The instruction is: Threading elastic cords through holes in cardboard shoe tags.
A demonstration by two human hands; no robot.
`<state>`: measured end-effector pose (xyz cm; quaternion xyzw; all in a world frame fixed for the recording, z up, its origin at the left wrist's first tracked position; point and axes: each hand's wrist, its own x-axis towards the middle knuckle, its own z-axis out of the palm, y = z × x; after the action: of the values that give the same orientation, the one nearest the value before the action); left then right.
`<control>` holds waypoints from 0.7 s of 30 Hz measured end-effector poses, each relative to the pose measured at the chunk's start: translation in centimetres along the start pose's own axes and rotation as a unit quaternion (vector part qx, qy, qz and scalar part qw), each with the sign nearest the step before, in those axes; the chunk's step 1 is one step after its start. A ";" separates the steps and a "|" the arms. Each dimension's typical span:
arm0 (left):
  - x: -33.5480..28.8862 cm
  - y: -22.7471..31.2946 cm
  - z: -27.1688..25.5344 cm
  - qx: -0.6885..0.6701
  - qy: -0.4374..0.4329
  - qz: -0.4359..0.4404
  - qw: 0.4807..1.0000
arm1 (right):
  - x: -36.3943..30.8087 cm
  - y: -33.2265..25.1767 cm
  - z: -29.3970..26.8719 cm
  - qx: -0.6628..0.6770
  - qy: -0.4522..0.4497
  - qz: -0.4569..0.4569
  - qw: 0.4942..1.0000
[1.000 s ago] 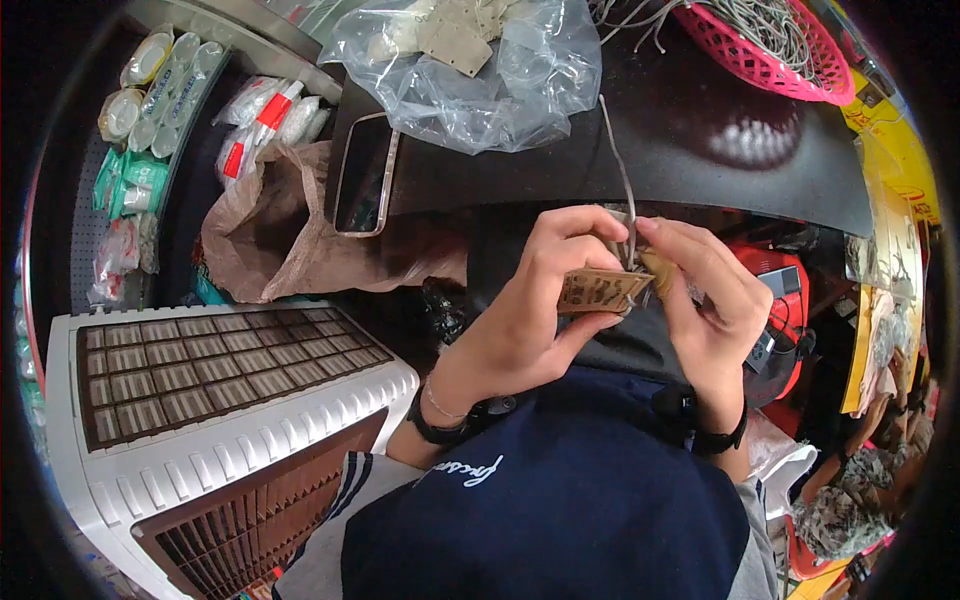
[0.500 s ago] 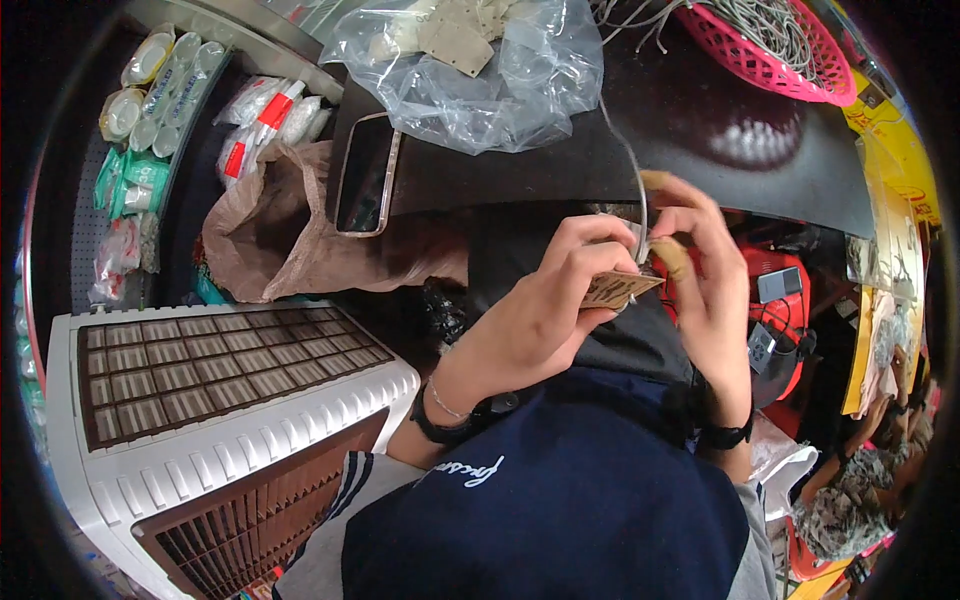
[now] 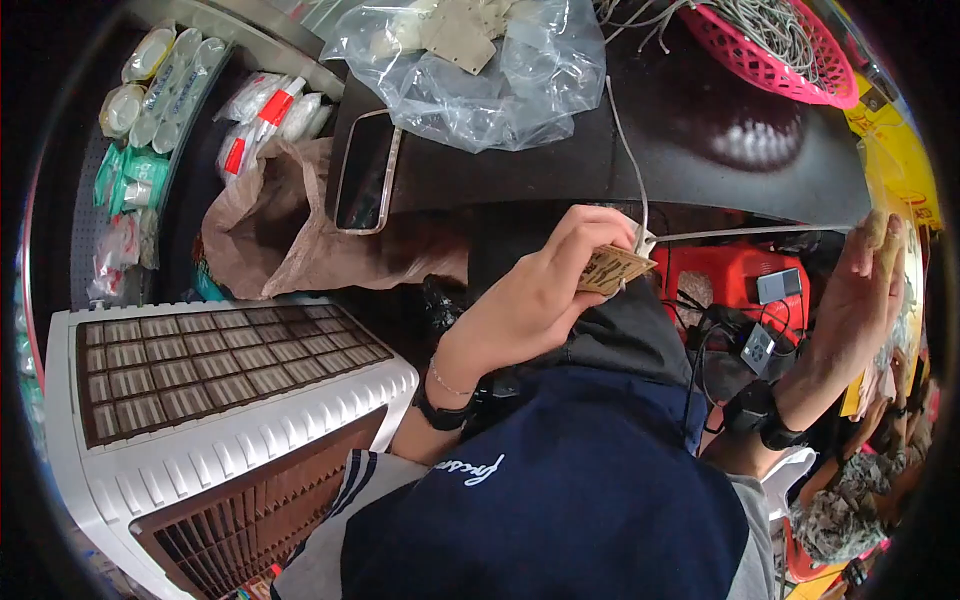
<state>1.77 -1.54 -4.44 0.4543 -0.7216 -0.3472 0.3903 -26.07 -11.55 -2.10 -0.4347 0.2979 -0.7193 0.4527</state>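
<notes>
A printed brown card (image 3: 618,266) is gripped by fingers of the left hand (image 3: 545,293), pale cord (image 3: 750,233) pinched taut in the right hand (image 3: 868,282); by overpulling, the card could be torn.

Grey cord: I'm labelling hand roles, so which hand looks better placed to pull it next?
Probably the right hand: it appears to pinch the grey cord, a straight stretch of which runs sideways between the hands. The left hand is occupied gripping the tan card.
</notes>
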 end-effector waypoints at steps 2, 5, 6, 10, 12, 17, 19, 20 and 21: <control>-0.3 -0.1 -0.3 0.000 0.020 -0.001 1.000 | -0.7 -0.8 0.6 -0.145 0.012 0.042 0.988; -0.4 -0.2 -0.6 0.000 0.030 0.000 1.000 | -1.3 -1.6 1.8 -0.332 -0.094 0.162 0.924; -0.4 -0.2 -0.5 0.004 0.025 0.002 1.000 | -1.5 -1.7 2.3 -0.366 -0.213 0.237 0.874; -0.5 0.5 0.4 -0.020 0.028 0.032 0.999 | -4.1 2.9 6.0 -0.322 -0.342 0.067 0.880; 0.0 0.5 1.3 -0.041 0.039 0.095 0.994 | -5.0 4.3 6.3 -0.344 -0.361 0.074 0.864; -0.6 0.6 1.3 -0.036 -0.047 0.033 0.998 | -4.5 5.4 5.8 -0.093 -0.347 0.309 0.880; -0.7 1.1 0.8 -0.007 -0.082 -0.015 0.996 | -4.0 5.5 5.3 -0.043 -0.275 0.292 0.915; -0.7 1.3 0.6 0.022 -0.117 -0.064 0.991 | -3.5 5.6 4.8 -0.028 -0.240 0.292 0.925; -0.8 1.2 0.6 0.022 -0.117 -0.063 0.991 | -3.2 5.5 4.5 0.001 -0.216 0.287 0.933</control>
<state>1.01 -0.32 -3.86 0.4635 -0.7398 -0.4055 0.2708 -19.24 -11.09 -5.74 -0.4746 0.3044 -0.4477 0.6941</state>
